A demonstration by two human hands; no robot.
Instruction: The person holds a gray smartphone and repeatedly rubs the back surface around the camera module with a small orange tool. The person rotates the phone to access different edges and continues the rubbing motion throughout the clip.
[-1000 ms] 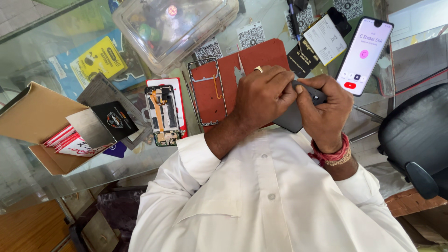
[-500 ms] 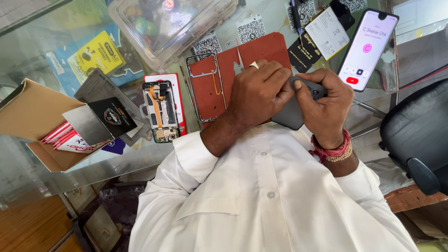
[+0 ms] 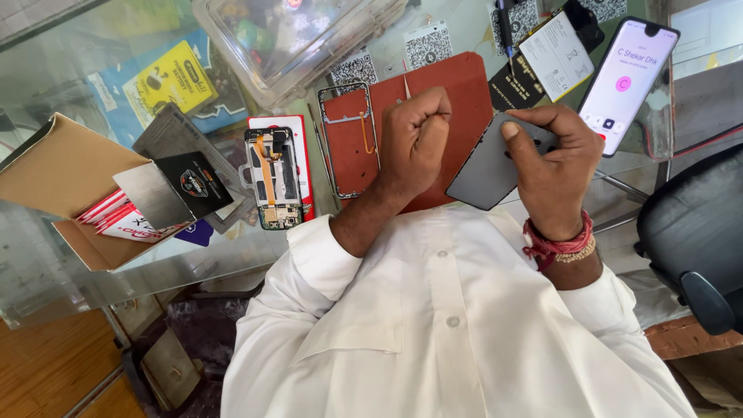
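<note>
Over the glass counter [image 3: 70,255]: we look down at a phone taken to pieces, parts spread out on a red mat [image 3: 457,85].
Left hand [image 3: 414,139]: closed in a tight fist above the mat; whether it pinches a small tool we cannot tell.
Right hand [image 3: 553,166]: curled around the grey back cover [image 3: 487,166], thumb pressed on its top edge, holding it up off the mat.
Done so far: cover off; the open phone body [image 3: 271,178] lies bare left of the mat, and a metal frame [image 3: 348,139] rests on the mat.
Left to do: we judge the pieces remain unjoined.
Nearby: a lit phone [image 3: 627,81] leans at the far right, a cardboard box [image 3: 46,186] sits at the left.
</note>
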